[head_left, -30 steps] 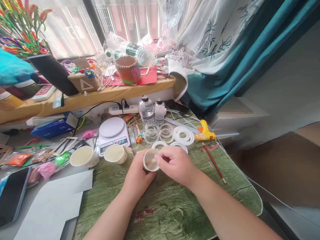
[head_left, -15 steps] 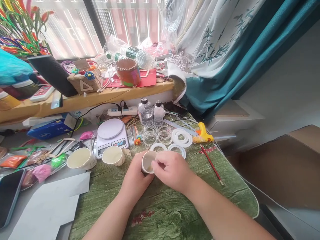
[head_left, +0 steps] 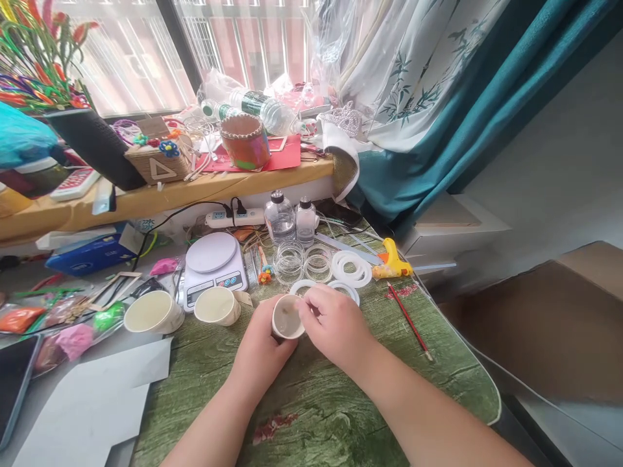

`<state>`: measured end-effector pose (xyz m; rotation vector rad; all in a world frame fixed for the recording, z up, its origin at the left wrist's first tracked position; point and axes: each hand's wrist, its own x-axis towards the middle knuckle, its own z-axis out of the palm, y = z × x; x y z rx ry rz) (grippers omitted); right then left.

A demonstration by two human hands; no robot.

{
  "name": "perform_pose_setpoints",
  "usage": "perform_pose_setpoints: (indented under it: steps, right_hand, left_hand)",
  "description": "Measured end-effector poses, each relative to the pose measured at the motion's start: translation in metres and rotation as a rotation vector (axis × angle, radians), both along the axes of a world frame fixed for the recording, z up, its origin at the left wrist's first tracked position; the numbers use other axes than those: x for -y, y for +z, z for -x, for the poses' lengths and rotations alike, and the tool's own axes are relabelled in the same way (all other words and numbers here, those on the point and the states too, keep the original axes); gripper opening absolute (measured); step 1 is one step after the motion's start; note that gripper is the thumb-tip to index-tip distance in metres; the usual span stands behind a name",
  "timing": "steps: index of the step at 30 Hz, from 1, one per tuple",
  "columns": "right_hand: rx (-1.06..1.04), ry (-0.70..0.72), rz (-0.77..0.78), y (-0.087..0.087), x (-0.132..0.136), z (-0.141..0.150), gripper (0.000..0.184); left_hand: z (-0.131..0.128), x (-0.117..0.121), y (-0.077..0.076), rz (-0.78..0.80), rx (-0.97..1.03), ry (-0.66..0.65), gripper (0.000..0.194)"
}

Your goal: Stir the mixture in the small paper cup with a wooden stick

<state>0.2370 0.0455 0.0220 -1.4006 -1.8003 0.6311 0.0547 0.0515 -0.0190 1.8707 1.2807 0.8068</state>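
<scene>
My left hand [head_left: 257,344] wraps around a small white cup [head_left: 287,317] and holds it tilted toward me above the green wood-pattern mat [head_left: 311,421]. Greyish liquid lies inside the cup. The pinched fingertips of my right hand [head_left: 335,326] are at the cup's far rim. They hide whatever they may pinch. Just beyond the cup lie white rings [head_left: 302,286]. Two wider white cups [head_left: 217,306] stand to the left of my hands.
Clear plastic rings [head_left: 289,263] and bottles [head_left: 280,218] stand beyond my hands, beside a kitchen scale [head_left: 211,261]. To the right are a yellow glue gun [head_left: 393,261] and a red paintbrush [head_left: 407,320]. Craft packets and grey card lie to the left.
The view has shifted slightly, moving the scene left and up. My hands and the cup have shifted little relative to each other, and the cup now tilts its open top more toward me.
</scene>
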Motion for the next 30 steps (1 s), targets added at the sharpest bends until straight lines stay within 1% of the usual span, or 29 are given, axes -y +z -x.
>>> perform_pose_setpoints:
  steps: [3, 6, 9, 10, 13, 16, 19, 22, 23, 26, 28, 30]
  right_hand:
    - [0.005, 0.032, -0.002, 0.0001, -0.0005, -0.0017, 0.037]
    - [0.029, -0.011, -0.046, -0.0006, -0.0004, -0.0024, 0.035]
    - [0.015, 0.082, -0.059, -0.0008, 0.0001, -0.0021, 0.036]
    - [0.017, 0.081, -0.047, -0.0007, 0.0001, -0.0019, 0.036]
    - [0.016, 0.002, -0.027, 0.0001, -0.0004, -0.0019, 0.034]
    - [0.009, 0.057, -0.005, 0.0003, -0.0006, -0.0019, 0.036]
    - [0.05, 0.0, -0.041, -0.0003, 0.0003, -0.0008, 0.036]
    - [0.038, 0.068, -0.042, -0.0008, 0.0017, 0.0006, 0.037]
    - [0.037, 0.069, -0.035, -0.0007, 0.002, 0.0009, 0.037]
    - [0.033, 0.003, -0.034, -0.0002, 0.002, 0.0006, 0.035]
    - [0.022, 0.031, -0.018, 0.0002, 0.0015, -0.0001, 0.036]
    - [0.023, 0.018, -0.009, 0.0006, 0.001, -0.0008, 0.036]
  left_hand:
    - [0.0003, 0.0, -0.0006, -0.001, -0.006, 0.01, 0.052]
    - [-0.0005, -0.0003, 0.001, -0.012, -0.016, 0.011, 0.052]
    - [-0.0013, -0.0004, 0.0027, -0.044, -0.02, 0.008, 0.051]
    - [-0.0014, -0.0002, 0.0029, -0.049, -0.021, 0.009, 0.05]
    - [-0.0014, 0.0004, 0.0019, -0.042, -0.028, 0.018, 0.053]
    - [-0.0014, 0.0008, 0.001, -0.042, -0.027, 0.021, 0.052]
    - [-0.0017, 0.0011, 0.0014, -0.044, -0.024, 0.018, 0.05]
    - [-0.0017, 0.0014, 0.0017, -0.047, -0.016, 0.017, 0.051]
    - [-0.0016, 0.0015, 0.0017, -0.046, -0.014, 0.018, 0.051]
    - [-0.0015, 0.0018, 0.002, -0.039, -0.015, 0.017, 0.051]
    - [-0.0016, 0.002, 0.0027, -0.034, -0.016, 0.012, 0.05]
    - [-0.002, 0.0021, 0.0036, -0.031, -0.018, 0.011, 0.049]
